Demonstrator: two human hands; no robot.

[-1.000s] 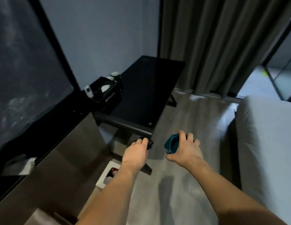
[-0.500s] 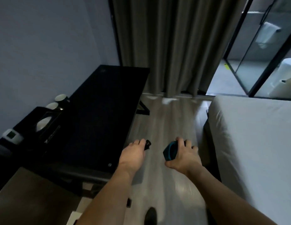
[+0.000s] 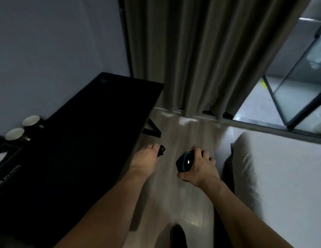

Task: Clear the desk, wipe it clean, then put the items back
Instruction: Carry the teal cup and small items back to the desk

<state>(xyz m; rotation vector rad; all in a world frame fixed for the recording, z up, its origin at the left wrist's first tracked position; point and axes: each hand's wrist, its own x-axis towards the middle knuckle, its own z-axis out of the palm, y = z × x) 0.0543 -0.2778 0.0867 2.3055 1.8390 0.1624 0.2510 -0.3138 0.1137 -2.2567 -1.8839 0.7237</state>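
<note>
A long black desk runs along the left wall, its top dark and bare apart from items at its near left end. My left hand hovers by the desk's right edge and grips a small black object that sticks out past the fingers. My right hand is over the floor and holds a black and teal rounded object, fingers curled over it.
Two white cups and a dark tray sit at the desk's left end. A white bed fills the right side. Grey curtains and a glass door lie ahead. The wooden floor between desk and bed is narrow.
The view has swung right and forward along the desk, so the screen at left has dropped out of sight. Both hands keep their objects and stay at the same height.
</note>
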